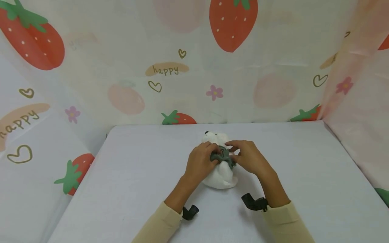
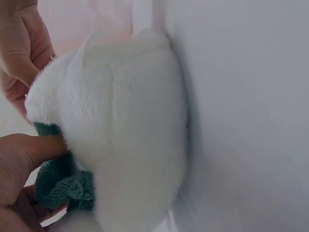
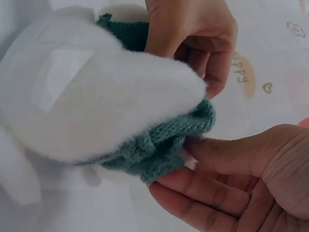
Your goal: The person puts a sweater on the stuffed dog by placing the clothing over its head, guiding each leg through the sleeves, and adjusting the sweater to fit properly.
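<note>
A white plush toy [image 1: 219, 179] with a dark nose stands on the table, a green knitted scarf [image 1: 224, 154] round its neck. From the left side, my left hand [image 1: 201, 162] grips the scarf with curled fingers; the left wrist view shows its thumb against the knit [image 2: 50, 186]. On the other side, my right hand [image 1: 250, 157] pinches a bunched part of the scarf [image 3: 159, 150] between thumb and fingers, as the right wrist view shows. The toy's fluffy body [image 2: 140, 121] fills much of the left wrist view. Both hands hide part of its neck.
The toy stands on a white table [image 1: 146, 158]. Behind it hangs a cloth backdrop [image 1: 194, 44] printed with strawberries and hearts, with more printed cloth on either side. Black wrist devices [image 1: 255, 203] sit by both cream sleeves [image 1: 288, 222].
</note>
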A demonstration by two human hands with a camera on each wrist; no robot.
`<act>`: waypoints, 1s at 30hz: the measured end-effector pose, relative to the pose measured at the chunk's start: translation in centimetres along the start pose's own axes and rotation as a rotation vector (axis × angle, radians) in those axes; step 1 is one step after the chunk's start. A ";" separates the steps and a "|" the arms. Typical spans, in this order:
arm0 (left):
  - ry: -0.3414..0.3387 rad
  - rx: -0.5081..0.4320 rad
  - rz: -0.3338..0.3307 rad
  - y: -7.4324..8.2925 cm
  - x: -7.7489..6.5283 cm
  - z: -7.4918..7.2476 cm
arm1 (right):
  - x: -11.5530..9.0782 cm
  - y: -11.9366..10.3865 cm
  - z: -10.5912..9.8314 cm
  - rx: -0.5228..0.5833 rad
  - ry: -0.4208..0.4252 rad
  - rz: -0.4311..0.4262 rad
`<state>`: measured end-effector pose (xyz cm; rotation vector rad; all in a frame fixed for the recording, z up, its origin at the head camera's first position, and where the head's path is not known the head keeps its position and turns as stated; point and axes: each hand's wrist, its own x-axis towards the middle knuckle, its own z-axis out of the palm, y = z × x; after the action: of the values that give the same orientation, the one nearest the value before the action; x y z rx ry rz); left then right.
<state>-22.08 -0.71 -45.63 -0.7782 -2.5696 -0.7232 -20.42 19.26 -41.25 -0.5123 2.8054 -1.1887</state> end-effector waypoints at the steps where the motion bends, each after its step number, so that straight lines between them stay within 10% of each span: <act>1: 0.005 -0.006 -0.005 0.0 -0.1 0.0 | 0.1 0.1 0.0 -0.003 0.002 0.005; 15: 0.006 0.011 -0.013 -0.3 -0.6 0.4 | 0.6 0.3 1.5 -0.089 -0.035 0.104; 30: 0.048 0.159 0.010 -3.3 -1.6 -3.2 | 0.8 1.7 1.2 0.098 0.087 0.085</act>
<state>-22.24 -5.57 -44.97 -0.7130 -2.5415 -0.5200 -21.49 19.27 -43.23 -0.3396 2.7899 -1.3534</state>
